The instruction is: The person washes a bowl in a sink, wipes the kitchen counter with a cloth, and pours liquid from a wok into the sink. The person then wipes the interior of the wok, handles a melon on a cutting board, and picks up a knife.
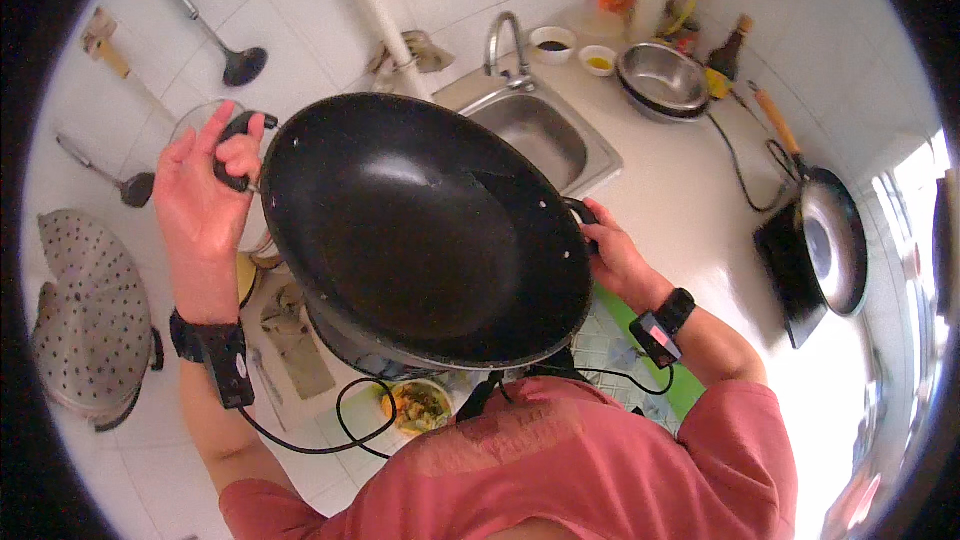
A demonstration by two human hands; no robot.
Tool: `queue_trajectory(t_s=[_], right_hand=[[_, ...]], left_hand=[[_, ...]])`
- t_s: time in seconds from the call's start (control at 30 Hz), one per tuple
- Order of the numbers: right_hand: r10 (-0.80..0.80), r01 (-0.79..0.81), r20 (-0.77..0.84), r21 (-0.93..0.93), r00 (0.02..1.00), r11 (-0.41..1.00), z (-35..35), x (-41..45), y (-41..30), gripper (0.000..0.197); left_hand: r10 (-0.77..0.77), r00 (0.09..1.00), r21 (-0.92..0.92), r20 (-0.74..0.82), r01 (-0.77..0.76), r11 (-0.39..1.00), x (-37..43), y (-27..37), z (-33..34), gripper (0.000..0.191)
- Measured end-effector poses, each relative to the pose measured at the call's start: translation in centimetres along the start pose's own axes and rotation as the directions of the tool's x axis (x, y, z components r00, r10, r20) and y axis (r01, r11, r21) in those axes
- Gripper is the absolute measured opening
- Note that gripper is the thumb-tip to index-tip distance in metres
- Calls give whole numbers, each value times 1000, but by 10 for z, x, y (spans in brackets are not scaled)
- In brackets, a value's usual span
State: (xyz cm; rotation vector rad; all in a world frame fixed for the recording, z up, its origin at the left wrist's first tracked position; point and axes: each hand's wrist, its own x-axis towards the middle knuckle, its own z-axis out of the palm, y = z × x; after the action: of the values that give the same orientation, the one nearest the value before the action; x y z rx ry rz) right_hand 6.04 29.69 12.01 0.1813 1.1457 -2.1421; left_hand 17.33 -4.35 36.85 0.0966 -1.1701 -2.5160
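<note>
A large black non-stick wok (405, 232) with two loop handles hangs in the air before me, tilted so that its dark inside faces the camera. My left hand (214, 172) grips the handle at its upper left, some fingers hooked through the loop and others stretched out. On the opposite side my right hand (611, 244) is closed around the other black handle. Nothing shows inside the wok. Its body hides part of the counter and the sink's left side. Both wrists carry black strapped devices with cables.
Behind the wok are a steel sink (536, 139) and a faucet (506, 49). Steel bowls (664, 79), sauce bowls (553, 45) and a dark bottle (727, 52) stand at the back. A frying pan (832, 240) rests on a black hob (787, 277) at right. A food bowl (420, 406) sits below.
</note>
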Motion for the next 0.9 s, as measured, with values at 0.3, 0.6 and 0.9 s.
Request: queue_trajectory(t_s=[0.3, 0.6, 0.9], right_hand=[[-274, 224, -419, -165, 866, 961, -19, -144, -32, 53], [-528, 449, -604, -295, 597, 844, -87, -319, -13, 58], [-588, 559, -760, -371, 277, 742, -148, -535, 43, 54]], left_hand=[[-244, 968, -30, -60, 242, 970, 6, -59, 15, 47], [-622, 682, -28, 385, 682, 731, -1, -151, 89, 41], [-760, 322, 238, 565, 819, 523, -124, -284, 234, 34]])
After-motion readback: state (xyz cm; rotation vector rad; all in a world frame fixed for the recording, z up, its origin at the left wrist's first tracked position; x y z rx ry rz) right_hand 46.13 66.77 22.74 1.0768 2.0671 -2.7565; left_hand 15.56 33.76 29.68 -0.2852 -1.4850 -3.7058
